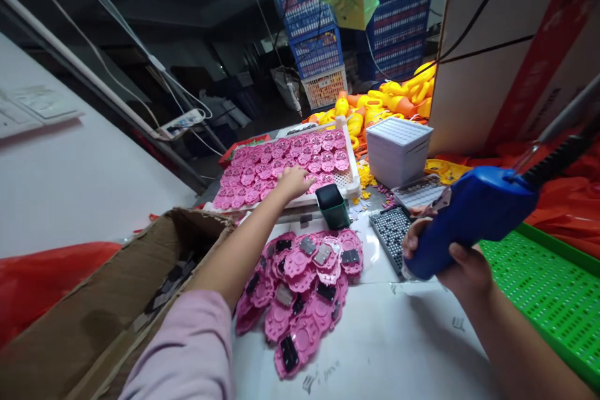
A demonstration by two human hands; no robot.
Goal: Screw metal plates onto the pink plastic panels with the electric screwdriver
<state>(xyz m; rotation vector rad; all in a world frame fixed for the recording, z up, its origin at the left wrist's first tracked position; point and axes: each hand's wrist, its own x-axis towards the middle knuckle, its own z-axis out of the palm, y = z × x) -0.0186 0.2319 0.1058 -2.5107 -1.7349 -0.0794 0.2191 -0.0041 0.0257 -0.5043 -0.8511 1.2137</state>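
Observation:
My left hand (294,182) reaches over a white tray (354,181) filled with rows of pink plastic pieces (265,169). Its thumb is apart from the other fingers, and the fingertips rest on or just above the pieces near the tray's front edge. A blue electric screwdriver (473,219) is gripped in my right hand (462,269), tilted, with a black cord and a metal hanger at its upper end. The tool's tip is hidden. Between my arms lies a heap of pink plastic casings (307,319), several with black or grey covers.
A dark green box-like holder (332,207) stands before the tray. Right of it are a black perforated tray (391,231) and a white box stack (398,150). A cardboard box (117,300) sits at left, a green basket (544,287) at right. Yellow parts (375,109) pile behind.

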